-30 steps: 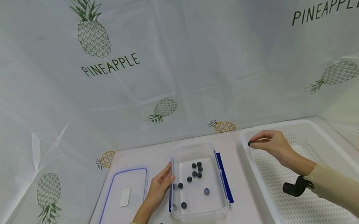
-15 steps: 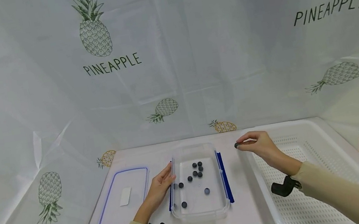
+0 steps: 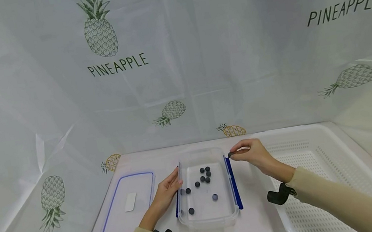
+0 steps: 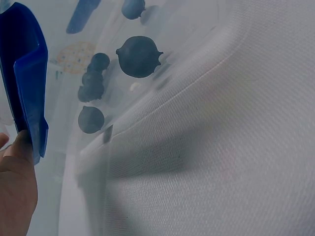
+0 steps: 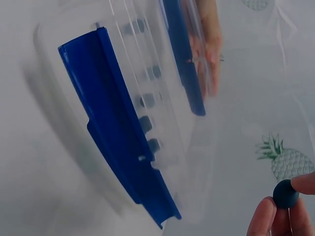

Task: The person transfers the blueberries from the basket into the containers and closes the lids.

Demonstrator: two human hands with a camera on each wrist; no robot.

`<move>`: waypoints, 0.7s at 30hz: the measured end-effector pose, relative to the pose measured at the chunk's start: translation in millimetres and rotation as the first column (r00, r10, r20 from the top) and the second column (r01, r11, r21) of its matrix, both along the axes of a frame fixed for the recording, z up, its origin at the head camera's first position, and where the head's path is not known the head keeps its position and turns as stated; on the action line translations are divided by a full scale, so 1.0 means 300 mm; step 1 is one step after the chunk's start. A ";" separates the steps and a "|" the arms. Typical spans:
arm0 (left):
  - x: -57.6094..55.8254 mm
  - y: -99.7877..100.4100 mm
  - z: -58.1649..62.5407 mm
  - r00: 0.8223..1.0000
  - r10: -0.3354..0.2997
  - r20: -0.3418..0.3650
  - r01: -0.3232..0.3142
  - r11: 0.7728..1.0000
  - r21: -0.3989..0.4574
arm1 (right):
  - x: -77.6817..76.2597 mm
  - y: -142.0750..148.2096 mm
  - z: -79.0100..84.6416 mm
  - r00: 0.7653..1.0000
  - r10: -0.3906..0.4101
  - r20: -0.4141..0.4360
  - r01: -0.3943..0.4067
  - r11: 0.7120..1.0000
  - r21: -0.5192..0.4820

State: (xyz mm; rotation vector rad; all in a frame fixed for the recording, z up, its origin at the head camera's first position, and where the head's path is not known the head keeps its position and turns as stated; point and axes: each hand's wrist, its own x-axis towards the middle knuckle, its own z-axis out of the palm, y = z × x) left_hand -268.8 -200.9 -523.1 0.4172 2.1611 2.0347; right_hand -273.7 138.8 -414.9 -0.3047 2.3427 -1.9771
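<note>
A clear plastic container (image 3: 210, 222) with blue side latches stands mid-table. Several blueberries (image 3: 215, 197) lie scattered on its floor; the left wrist view shows their little crowns through the clear plastic. At the container's left side my left hand (image 3: 163, 192) holds the wall, thumb by the rim and fingers along the outside, close to a blue latch (image 4: 32, 73). My right hand (image 3: 254, 156) pinches one blueberry (image 5: 285, 194) between thumb and fingers, at the far right corner of the container, near the top of the right latch (image 3: 233, 183).
Left of the container lies its clear lid (image 3: 127, 206) with a blue seal and a white label. A large white perforated basket (image 3: 286, 221) takes up the right side, under my right forearm. Pineapple-printed sheeting (image 3: 179, 52) hangs behind the table.
My right hand has moved left from over the basket's edge to the container's right rim, still pinching the blueberry. The left hand and the container have stayed put.
</note>
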 end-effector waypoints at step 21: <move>0.004 0.005 0.002 1.000 0.020 0.003 -0.020 1.000 0.001 | 0.004 -0.131 -0.088 0.997 0.057 0.054 -0.060 0.997 0.049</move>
